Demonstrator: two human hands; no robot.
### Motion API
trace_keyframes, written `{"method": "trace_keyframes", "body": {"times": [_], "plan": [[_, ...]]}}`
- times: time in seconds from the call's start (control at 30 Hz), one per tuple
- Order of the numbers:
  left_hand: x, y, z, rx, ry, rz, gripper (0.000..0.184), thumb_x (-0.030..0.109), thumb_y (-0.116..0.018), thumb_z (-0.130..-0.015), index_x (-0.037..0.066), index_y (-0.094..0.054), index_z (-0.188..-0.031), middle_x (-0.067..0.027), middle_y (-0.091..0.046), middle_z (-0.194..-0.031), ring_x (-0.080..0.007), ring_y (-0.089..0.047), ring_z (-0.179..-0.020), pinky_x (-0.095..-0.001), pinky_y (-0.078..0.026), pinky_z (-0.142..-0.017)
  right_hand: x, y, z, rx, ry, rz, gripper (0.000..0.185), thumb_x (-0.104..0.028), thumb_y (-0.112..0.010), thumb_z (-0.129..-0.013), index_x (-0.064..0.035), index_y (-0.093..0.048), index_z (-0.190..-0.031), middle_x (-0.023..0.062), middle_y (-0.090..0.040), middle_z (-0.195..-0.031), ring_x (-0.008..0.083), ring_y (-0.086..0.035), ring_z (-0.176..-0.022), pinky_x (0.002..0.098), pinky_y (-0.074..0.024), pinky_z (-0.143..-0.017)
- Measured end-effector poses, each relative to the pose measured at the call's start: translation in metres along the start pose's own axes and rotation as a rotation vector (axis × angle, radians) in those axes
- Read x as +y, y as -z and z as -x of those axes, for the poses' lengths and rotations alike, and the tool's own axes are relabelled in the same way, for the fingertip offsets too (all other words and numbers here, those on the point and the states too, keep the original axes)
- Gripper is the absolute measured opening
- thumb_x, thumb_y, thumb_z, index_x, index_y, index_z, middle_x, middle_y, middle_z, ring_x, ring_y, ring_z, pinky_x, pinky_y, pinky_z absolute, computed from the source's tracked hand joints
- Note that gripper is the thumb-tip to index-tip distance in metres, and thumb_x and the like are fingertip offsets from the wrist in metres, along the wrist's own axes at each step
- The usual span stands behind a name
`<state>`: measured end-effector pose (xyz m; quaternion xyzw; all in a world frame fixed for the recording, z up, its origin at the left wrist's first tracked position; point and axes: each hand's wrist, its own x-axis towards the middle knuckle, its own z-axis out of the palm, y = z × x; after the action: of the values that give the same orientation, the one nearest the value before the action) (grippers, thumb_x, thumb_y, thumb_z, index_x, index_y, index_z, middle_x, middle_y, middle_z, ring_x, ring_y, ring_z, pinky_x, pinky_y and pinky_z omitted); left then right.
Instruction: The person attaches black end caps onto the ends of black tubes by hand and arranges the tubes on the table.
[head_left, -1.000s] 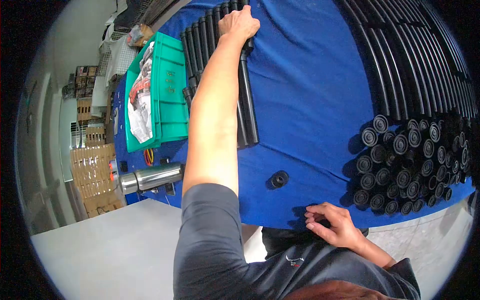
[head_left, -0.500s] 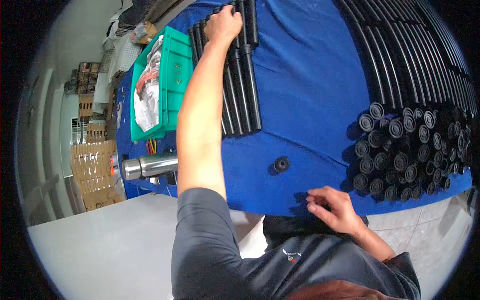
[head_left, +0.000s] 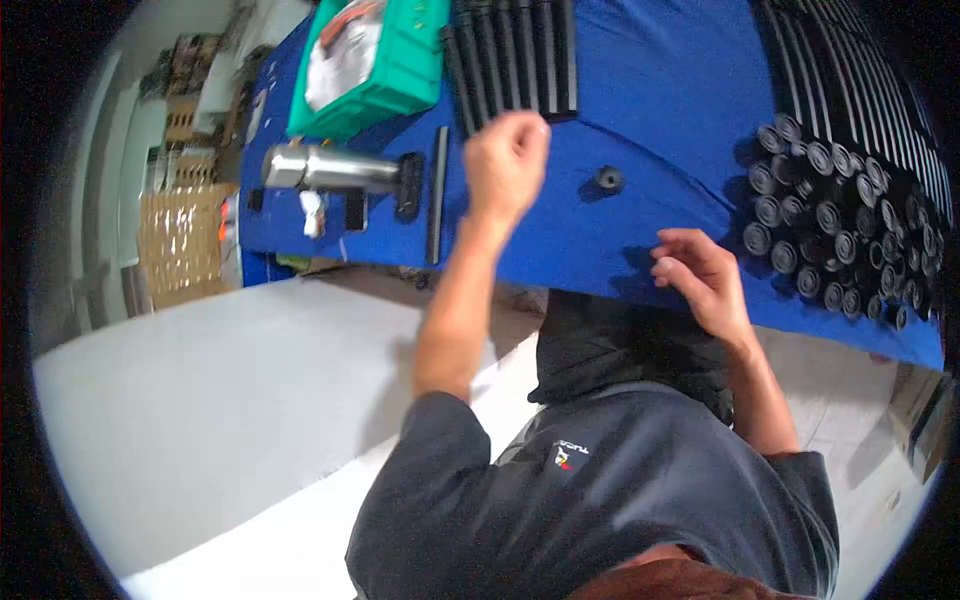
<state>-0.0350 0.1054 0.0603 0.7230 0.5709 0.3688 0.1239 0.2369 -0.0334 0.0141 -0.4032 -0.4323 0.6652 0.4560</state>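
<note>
My left hand (head_left: 507, 165) is over the blue cloth, just below the near ends of a row of black tubes (head_left: 515, 65). Its fingers are curled in, and whatever they may hold is hidden. To the right, my right hand (head_left: 705, 280) hovers at the table's front edge, loosely bent with thumb and fingers apart and nothing between them. A small black ring-shaped part (head_left: 608, 179) lies on the cloth between the two hands. One separate black tube (head_left: 438, 195) lies left of my left hand.
A green crate (head_left: 405, 65) holding white and red wrapping stands at the upper left. Below it lies a steel bottle (head_left: 335, 169) beside small dark items. Many black tubes (head_left: 815, 75) and stacked round-ended black pieces (head_left: 828, 215) occupy the right side. A pale surface (head_left: 220, 400) is at the lower left.
My left hand has drawn back from the far part of the tube row toward me. My right hand keeps its loose pose near the table edge. The view has tipped down toward my body.
</note>
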Motion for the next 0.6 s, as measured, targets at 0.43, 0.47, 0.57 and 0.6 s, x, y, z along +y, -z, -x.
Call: {"method": "trace_keyframes", "body": {"times": [0.43,0.47,0.57,0.6], "plan": [[-0.073,0.075,0.083,0.054,0.193,-0.753,0.037,0.019,-0.072,-0.091,0.001,-0.064,-0.123,-0.0187,-0.066,-0.115,-0.0399,-0.061,-0.109,-0.049,-0.052,-0.092,0.007,0.006,-0.002,-0.02,0.027,-0.035,0.03,-0.009,-0.064,-0.102,0.0043,-0.059,-0.128,0.0104,-0.069,-0.108,0.0146,-0.066,-0.09,0.0312,-0.0557,-0.08],[-0.076,0.074,0.082,0.04,0.21,-0.767,0.038,0.018,-0.071,-0.091,0.001,-0.063,-0.125,-0.0181,-0.065,-0.116,-0.0393,-0.061,-0.11,-0.0491,-0.053,-0.092,0.005,0.006,-0.002,-0.015,0.022,-0.042,0.03,-0.009,-0.064,-0.102,0.0045,-0.059,-0.128,0.0102,-0.069,-0.107,0.0145,-0.066,-0.09,0.0311,-0.0557,-0.08],[-0.08,0.073,0.083,0.039,0.233,-0.782,0.038,0.015,-0.068,-0.094,0.001,-0.06,-0.128,-0.0201,-0.064,-0.116,-0.04,-0.062,-0.11,-0.0497,-0.053,-0.091,-0.002,0.001,-0.001,-0.004,0.01,-0.056,0.03,-0.01,-0.065,-0.102,0.0049,-0.06,-0.127,0.0095,-0.069,-0.106,0.014,-0.066,-0.089,0.0307,-0.0556,-0.08],[-0.081,0.07,0.083,0.045,0.232,-0.781,0.037,0.014,-0.067,-0.094,0.001,-0.06,-0.128,-0.0206,-0.064,-0.115,-0.0401,-0.062,-0.11,-0.0497,-0.053,-0.091,-0.002,0.001,-0.001,-0.005,0.008,-0.055,0.03,-0.01,-0.065,-0.102,0.005,-0.06,-0.127,0.0092,-0.069,-0.105,0.0137,-0.066,-0.089,0.0304,-0.0555,-0.08]]}}
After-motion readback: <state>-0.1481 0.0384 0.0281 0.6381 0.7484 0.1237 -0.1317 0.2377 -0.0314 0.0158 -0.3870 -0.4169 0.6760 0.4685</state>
